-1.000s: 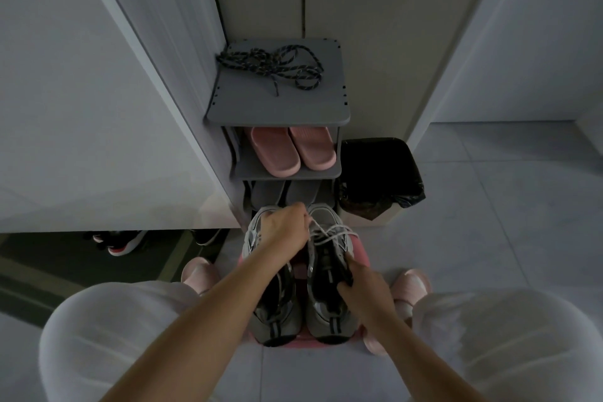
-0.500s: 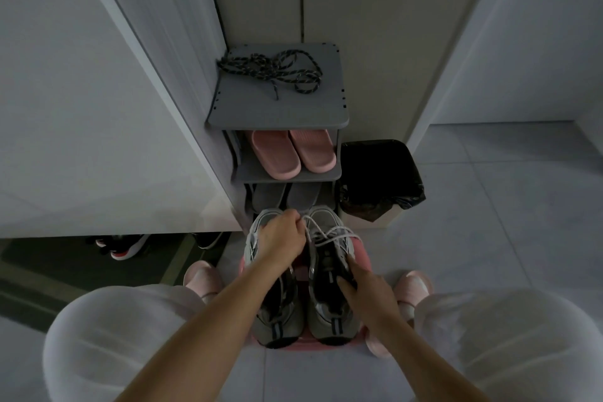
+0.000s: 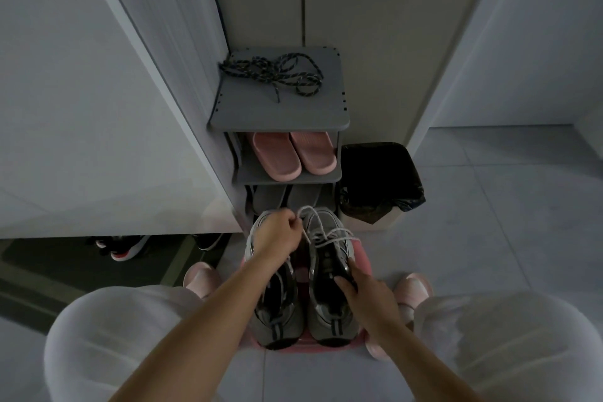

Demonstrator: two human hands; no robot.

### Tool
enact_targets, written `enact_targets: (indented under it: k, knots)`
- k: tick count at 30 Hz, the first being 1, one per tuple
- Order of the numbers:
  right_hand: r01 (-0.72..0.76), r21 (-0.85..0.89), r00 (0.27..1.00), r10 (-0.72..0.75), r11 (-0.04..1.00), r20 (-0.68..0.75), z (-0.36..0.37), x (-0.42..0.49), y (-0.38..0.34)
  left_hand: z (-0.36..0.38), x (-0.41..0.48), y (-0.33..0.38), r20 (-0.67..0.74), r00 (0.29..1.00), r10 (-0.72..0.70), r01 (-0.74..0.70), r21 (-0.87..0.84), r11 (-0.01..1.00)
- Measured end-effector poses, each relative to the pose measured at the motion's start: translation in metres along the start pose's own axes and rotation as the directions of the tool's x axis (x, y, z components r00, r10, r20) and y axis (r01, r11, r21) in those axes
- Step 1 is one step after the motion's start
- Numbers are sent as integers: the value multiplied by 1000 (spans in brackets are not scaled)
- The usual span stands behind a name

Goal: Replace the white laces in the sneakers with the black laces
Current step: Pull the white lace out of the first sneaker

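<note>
Pulling higher than a moment ago, the left hand (image 3: 273,234) pinches the white lace (image 3: 321,232) — loosened now — while the right hand (image 3: 367,295) grips the right sneaker (image 3: 329,310) — unlacing is just under way.

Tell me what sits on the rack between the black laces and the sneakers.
Head view: a pair of pink slippers on the middle shelf, with grey ones beneath.

Laces (image 3: 272,75) lie atop the rack (image 3: 280,114) — sneakers (image 3: 303,284) before it (slippers (image 3: 293,153) inside).
</note>
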State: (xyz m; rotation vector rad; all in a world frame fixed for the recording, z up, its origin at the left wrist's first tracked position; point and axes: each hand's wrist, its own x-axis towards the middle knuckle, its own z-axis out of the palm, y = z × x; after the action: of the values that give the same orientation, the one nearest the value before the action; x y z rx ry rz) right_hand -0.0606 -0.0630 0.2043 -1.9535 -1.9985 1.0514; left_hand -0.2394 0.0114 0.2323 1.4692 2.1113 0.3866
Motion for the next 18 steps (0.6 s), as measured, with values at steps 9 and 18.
enact_targets:
  k: [9, 18]
  knots:
    - [-2, -10, 1000, 2, 1000, 10, 3, 1, 4, 3, 0, -13, 218, 975, 30, -53, 100, 994]
    - [-24, -10, 1000, 24, 1000, 12, 0, 1, 2, -36, 27, 4, 1, 1000, 13, -13, 107, 994]
